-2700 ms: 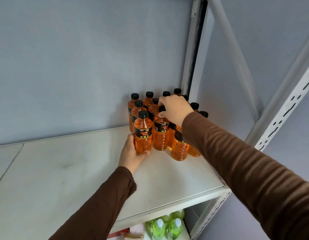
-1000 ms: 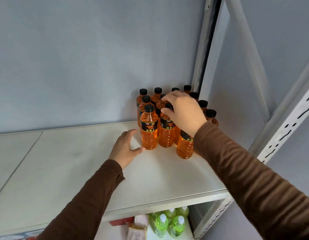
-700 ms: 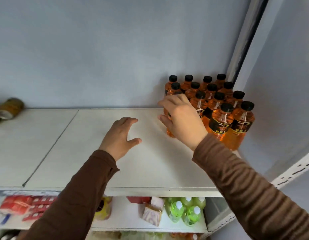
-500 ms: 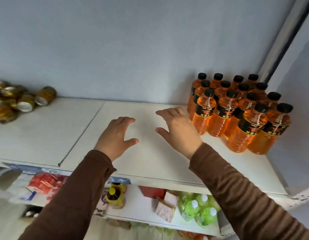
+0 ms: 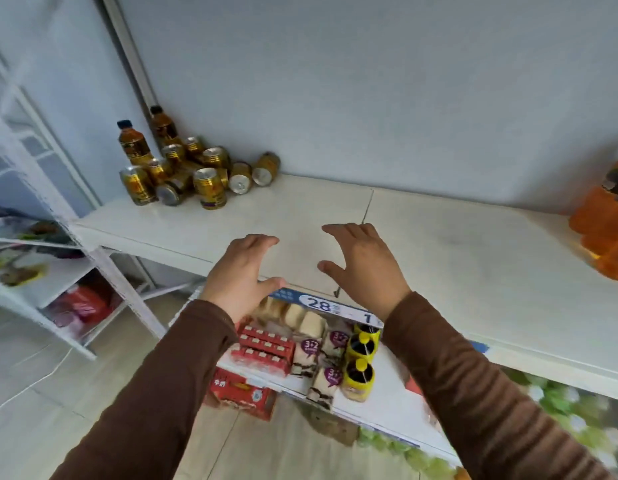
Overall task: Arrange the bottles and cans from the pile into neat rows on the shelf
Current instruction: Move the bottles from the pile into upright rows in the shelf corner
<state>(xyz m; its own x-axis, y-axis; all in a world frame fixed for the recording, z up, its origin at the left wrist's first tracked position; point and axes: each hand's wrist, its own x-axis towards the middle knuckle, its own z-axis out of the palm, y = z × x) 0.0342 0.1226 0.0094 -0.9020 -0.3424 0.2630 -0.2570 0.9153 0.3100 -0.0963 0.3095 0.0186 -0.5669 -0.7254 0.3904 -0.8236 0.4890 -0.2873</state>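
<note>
**Bottles and cans: a jumble in the left corner, both hands empty above the shelf**

Bottles and cans sit at opposite ends of the white shelf [image 5: 456,244], the largest thing in view, a long board running from the left upright post to the right edge of the picture, with a thin seam across its middle. Behind it stands a plain pale blue wall [image 5: 369,81].

Brown sleeves [image 5: 155,393] reach in from the bottom of the picture, one on each arm. The left hand [image 5: 243,271] and the right hand [image 5: 364,263] are held side by side over the front edge of the shelf, apart from each other, palms down, fingers spread and slightly curled. Neither hand holds anything or touches a bottle or can.

At the right edge a blurred cluster of orange bottles [image 5: 602,230] stands on the shelf, only partly in view.

In the far left corner lies the pile of gold cans [image 5: 196,174]. Some stand upright at the front, others lie on their sides with their round ends facing out, packed against one another. Two dark-capped bottles [image 5: 134,142] stand upright at the back of the pile, just beside the corner post.

Below the top board a lower shelf carries red cartons [image 5: 262,348], wrapped snack packs [image 5: 330,348] and yellow-lidded jars [image 5: 361,362], set close together. A price strip [image 5: 321,304] on the front edge reads "28".
</note>
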